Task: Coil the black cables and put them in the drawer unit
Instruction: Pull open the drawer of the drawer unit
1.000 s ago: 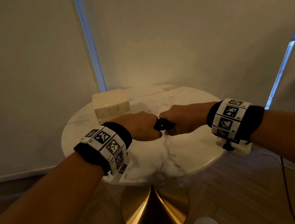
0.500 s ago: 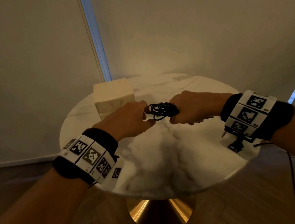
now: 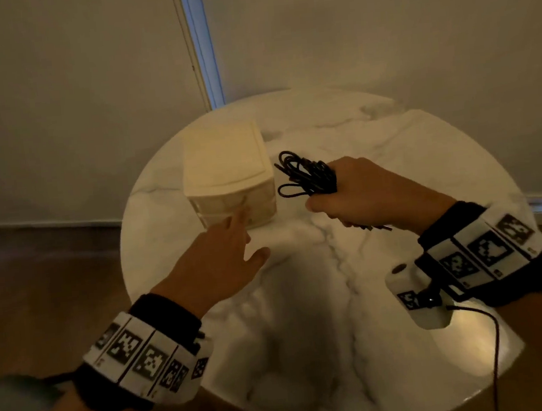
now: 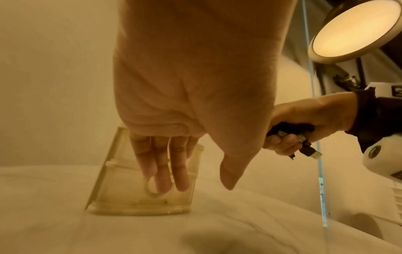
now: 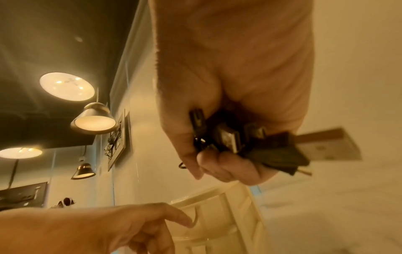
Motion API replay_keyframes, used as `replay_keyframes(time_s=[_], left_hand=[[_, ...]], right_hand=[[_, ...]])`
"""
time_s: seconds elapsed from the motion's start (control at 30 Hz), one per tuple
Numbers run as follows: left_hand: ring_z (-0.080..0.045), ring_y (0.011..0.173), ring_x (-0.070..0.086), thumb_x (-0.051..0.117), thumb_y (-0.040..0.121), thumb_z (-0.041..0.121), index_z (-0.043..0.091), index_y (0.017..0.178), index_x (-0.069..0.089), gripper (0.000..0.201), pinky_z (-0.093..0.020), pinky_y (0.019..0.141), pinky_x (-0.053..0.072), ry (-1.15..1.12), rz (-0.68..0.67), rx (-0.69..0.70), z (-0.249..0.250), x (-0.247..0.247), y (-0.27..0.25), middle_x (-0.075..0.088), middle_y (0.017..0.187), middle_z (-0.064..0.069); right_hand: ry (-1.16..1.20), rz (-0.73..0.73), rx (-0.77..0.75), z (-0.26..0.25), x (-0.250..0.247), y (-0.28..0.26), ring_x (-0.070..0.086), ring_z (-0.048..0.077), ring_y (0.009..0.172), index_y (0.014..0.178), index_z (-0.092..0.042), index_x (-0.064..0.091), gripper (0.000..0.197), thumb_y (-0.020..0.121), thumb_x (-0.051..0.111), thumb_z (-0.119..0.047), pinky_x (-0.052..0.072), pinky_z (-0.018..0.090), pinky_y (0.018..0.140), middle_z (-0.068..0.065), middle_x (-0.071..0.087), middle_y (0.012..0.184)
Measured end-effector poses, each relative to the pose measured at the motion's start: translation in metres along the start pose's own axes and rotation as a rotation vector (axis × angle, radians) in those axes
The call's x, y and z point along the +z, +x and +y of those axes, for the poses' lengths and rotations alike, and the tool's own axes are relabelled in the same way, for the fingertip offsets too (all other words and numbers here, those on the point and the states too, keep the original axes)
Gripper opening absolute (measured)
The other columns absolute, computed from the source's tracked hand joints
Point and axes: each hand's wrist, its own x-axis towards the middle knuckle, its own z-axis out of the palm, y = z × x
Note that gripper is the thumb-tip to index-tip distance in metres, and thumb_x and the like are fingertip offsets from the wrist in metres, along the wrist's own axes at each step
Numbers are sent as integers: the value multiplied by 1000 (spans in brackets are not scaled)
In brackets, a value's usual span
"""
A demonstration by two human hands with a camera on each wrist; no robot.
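Black cables (image 3: 306,176) are bunched up in a loose coil and held tight in the right hand (image 3: 365,193), up in the air over the marble table (image 3: 304,300), just to the right of the drawer unit (image 3: 227,173). From the wrist views, a few USB plugs (image 4: 309,151) can be seen sticking out below the curled fingers (image 5: 226,165), so that grip is fully wrapped round the bundle. The left hand (image 3: 217,259) is stretched out toward the front of the drawer unit, fingers (image 4: 169,165) straight and relaxed, nothing held. Fingertips are placed right at the ring-shaped pull (image 4: 152,189) on the lower drawer front. The drawers look closed. A lit lamp (image 4: 350,29) is seen overhead.
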Motion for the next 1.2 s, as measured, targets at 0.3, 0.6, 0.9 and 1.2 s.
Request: replay_keyframes(time_s=[0.3,0.6,0.9,1.2], left_hand=[[-28,107,60,51,89,51,23,153,-10,93,-45,93,48,12,-24,-129,-11,8,6,59,128,-6],[-29,105,62,51,92,41,24,151,4,78,-46,92,48,-57,-75,-226,2,4,5,65,121,-6],[-26,109,59,50,93,41,26,149,9,71,-45,96,46,-116,-140,-181,24,3,-59,64,120,-3],[-18,80,66,53,96,33,26,140,27,52,-40,75,58,-245,15,-220,-3,-29,-51,69,99,-1]], right_hand=[[176,52,123,-22,17,15,51,15,40,71,-14,55,22,90,64,-22,39,18,34,12,64,64],[249,-18,187,-36,15,15,57,16,45,72,-12,60,18,88,63,-20,50,27,46,8,63,62],[329,-83,277,-49,24,8,58,16,47,82,-4,68,16,84,65,-19,50,29,51,9,64,64],[310,-123,321,-69,33,21,62,19,52,88,-1,70,22,83,63,-21,50,29,52,11,67,67]])
